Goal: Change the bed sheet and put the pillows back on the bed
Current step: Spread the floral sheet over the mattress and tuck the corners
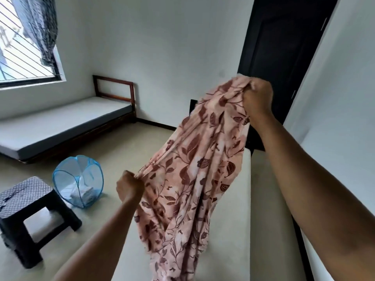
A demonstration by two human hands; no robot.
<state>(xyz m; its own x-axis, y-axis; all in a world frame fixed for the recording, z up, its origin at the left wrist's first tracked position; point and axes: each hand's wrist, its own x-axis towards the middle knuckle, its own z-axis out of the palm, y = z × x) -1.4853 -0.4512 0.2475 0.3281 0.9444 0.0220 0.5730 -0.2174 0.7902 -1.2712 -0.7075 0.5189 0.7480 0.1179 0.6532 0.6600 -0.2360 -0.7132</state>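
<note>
A pink bed sheet (192,179) with a dark red leaf pattern hangs bunched in the air over a bare cream mattress (229,230). My right hand (257,98) grips its top end, raised high near the dark door. My left hand (129,186) grips a lower edge of the same sheet, out to the left. The sheet's lower folds drape down onto the mattress. No pillows are in view.
A second bed (60,122) with a bare grey mattress and wooden frame stands by the window at the left. On the floor sit a blue mesh laundry basket (78,183) with white cloth inside and a dark plastic stool (28,209). A dark door (284,47) is behind.
</note>
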